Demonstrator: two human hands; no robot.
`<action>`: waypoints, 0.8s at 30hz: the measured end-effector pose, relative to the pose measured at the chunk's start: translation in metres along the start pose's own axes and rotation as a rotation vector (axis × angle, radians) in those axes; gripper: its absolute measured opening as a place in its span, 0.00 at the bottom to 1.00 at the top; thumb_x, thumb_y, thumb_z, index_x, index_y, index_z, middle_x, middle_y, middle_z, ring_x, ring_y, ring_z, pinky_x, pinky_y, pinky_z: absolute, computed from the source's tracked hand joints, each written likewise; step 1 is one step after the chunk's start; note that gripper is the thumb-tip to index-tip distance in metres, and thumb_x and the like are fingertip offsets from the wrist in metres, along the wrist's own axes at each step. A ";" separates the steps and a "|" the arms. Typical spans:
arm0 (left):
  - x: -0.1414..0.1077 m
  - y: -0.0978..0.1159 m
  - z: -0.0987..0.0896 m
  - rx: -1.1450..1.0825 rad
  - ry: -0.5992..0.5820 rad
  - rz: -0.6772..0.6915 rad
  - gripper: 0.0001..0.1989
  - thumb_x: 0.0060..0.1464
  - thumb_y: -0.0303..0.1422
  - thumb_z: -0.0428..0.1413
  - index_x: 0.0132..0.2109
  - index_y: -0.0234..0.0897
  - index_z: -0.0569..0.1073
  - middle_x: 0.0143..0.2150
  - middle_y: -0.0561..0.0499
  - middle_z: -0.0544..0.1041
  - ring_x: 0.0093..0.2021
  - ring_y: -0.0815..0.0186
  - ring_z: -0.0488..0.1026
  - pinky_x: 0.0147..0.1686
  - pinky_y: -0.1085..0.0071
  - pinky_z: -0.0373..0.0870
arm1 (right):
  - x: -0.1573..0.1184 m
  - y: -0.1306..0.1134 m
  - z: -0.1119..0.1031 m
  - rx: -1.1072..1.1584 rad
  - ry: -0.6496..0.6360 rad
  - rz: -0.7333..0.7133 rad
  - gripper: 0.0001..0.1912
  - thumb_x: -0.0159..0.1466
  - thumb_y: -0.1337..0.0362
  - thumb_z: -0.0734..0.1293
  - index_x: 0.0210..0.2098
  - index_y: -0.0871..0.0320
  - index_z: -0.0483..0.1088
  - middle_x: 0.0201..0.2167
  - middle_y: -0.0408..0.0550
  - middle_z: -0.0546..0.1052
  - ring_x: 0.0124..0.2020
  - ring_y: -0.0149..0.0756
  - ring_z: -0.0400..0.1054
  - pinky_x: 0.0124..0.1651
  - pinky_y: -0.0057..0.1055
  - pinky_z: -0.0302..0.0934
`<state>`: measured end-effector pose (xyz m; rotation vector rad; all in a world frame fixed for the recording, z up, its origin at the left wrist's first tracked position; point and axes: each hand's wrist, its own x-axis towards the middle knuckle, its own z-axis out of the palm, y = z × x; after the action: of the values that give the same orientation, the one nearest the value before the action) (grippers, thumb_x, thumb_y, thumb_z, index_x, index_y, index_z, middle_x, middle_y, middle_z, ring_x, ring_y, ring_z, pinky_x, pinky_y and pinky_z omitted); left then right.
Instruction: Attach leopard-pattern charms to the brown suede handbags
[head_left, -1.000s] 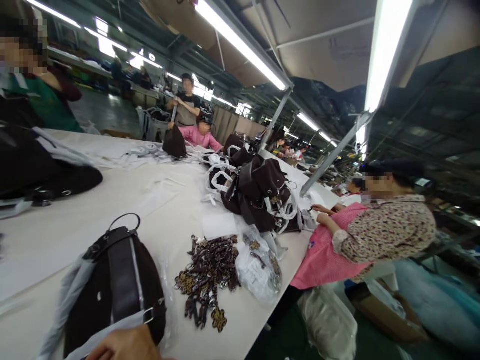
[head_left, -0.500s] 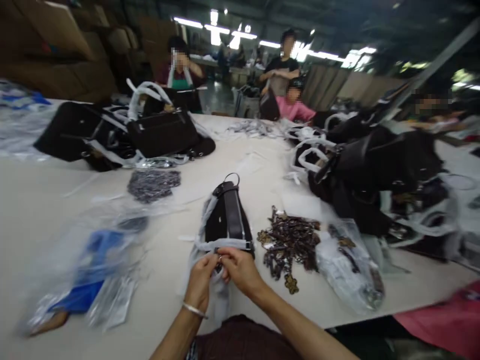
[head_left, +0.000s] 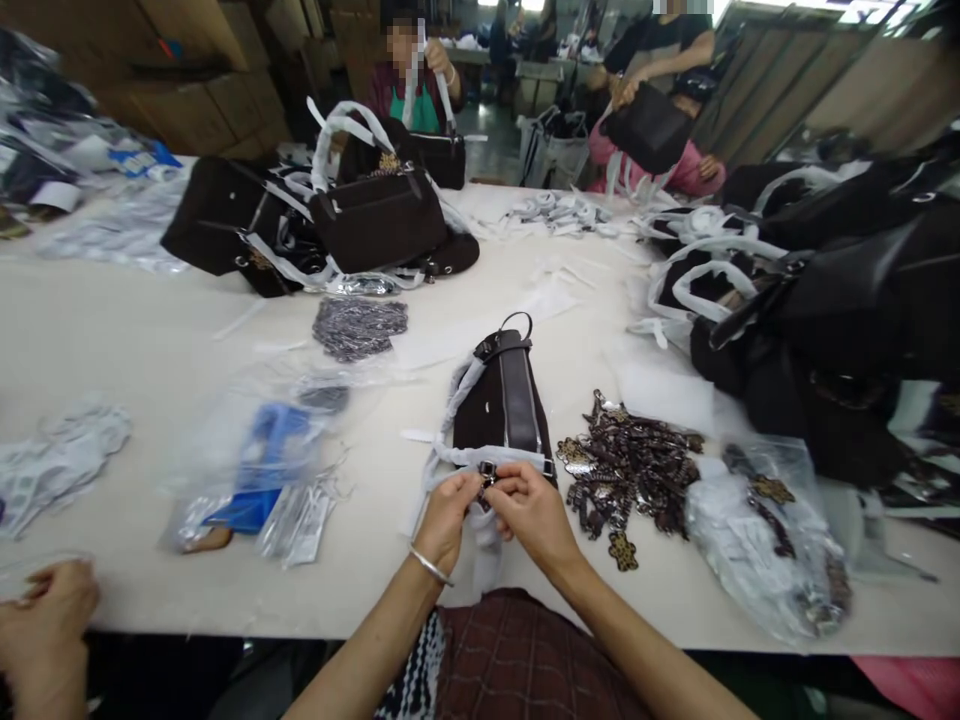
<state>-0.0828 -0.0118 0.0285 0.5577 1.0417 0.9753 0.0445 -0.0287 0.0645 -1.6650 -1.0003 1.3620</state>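
Observation:
A dark brown handbag (head_left: 480, 405) with paper-wrapped handles lies on the white table (head_left: 187, 330) in front of me. At its near end, my left hand (head_left: 452, 510) pinches a small metal-and-dark fitting (head_left: 487, 470). Facing it, my right hand (head_left: 525, 505) has its fingertips closed on the same small piece. The exact shape of that piece is partly hidden by my fingers. To the right of the bag is a heap of brown charm straps (head_left: 637, 465) with flower-shaped pieces.
Wrapped handbags (head_left: 382, 220) are piled at the back left, more dark bags (head_left: 847, 310) at the right. A plastic bag (head_left: 765, 560) lies front right, blue packets (head_left: 255, 510) to the left. Another person's hand (head_left: 56, 600) is at the lower left; people work across the table.
The view has swung left and down, so the bag and both hands appear farther right. Another person's hand now shows at the lower left. My hands remain together at the bag's near end.

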 end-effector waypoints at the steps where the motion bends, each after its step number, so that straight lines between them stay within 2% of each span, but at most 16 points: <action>1: 0.001 0.000 -0.001 0.021 -0.010 -0.002 0.19 0.44 0.45 0.65 0.31 0.32 0.74 0.27 0.51 0.73 0.29 0.69 0.66 0.32 0.71 0.61 | 0.001 0.000 0.000 -0.012 0.007 -0.002 0.17 0.54 0.57 0.69 0.41 0.57 0.65 0.28 0.40 0.75 0.16 0.28 0.67 0.14 0.23 0.60; 4: 0.000 0.004 -0.004 0.203 -0.009 0.060 0.16 0.48 0.43 0.61 0.30 0.33 0.73 0.28 0.52 0.72 0.30 0.67 0.66 0.34 0.71 0.61 | 0.003 -0.002 -0.001 -0.037 0.019 -0.017 0.15 0.55 0.57 0.69 0.39 0.57 0.66 0.26 0.40 0.74 0.16 0.27 0.66 0.15 0.22 0.59; 8: -0.005 0.018 -0.006 0.615 -0.044 0.296 0.08 0.52 0.34 0.57 0.28 0.36 0.72 0.31 0.52 0.70 0.35 0.66 0.68 0.38 0.70 0.63 | 0.004 -0.002 -0.002 -0.024 0.013 -0.009 0.15 0.55 0.58 0.69 0.39 0.58 0.66 0.28 0.40 0.74 0.16 0.26 0.66 0.15 0.21 0.59; 11: -0.008 0.024 -0.008 0.739 -0.066 0.371 0.06 0.53 0.30 0.55 0.29 0.37 0.72 0.33 0.52 0.70 0.36 0.66 0.68 0.39 0.70 0.64 | 0.004 -0.003 -0.002 -0.016 0.004 0.011 0.15 0.56 0.58 0.69 0.39 0.58 0.66 0.28 0.40 0.73 0.16 0.25 0.65 0.14 0.21 0.58; 16: -0.005 0.017 -0.010 0.618 -0.008 0.311 0.07 0.56 0.34 0.52 0.33 0.36 0.70 0.32 0.52 0.70 0.34 0.66 0.68 0.37 0.70 0.64 | 0.006 -0.006 -0.003 -0.006 -0.002 0.044 0.16 0.55 0.58 0.69 0.40 0.58 0.67 0.26 0.39 0.73 0.14 0.23 0.61 0.12 0.20 0.56; 24: -0.005 0.002 -0.009 0.399 0.082 0.205 0.07 0.53 0.36 0.55 0.33 0.35 0.70 0.29 0.54 0.69 0.32 0.68 0.65 0.34 0.72 0.61 | 0.004 -0.009 -0.002 0.026 -0.008 0.063 0.16 0.54 0.58 0.69 0.40 0.58 0.67 0.26 0.38 0.73 0.13 0.23 0.61 0.12 0.20 0.55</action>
<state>-0.0922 -0.0152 0.0284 0.9753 1.2814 0.9788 0.0456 -0.0217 0.0718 -1.6857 -0.9376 1.4182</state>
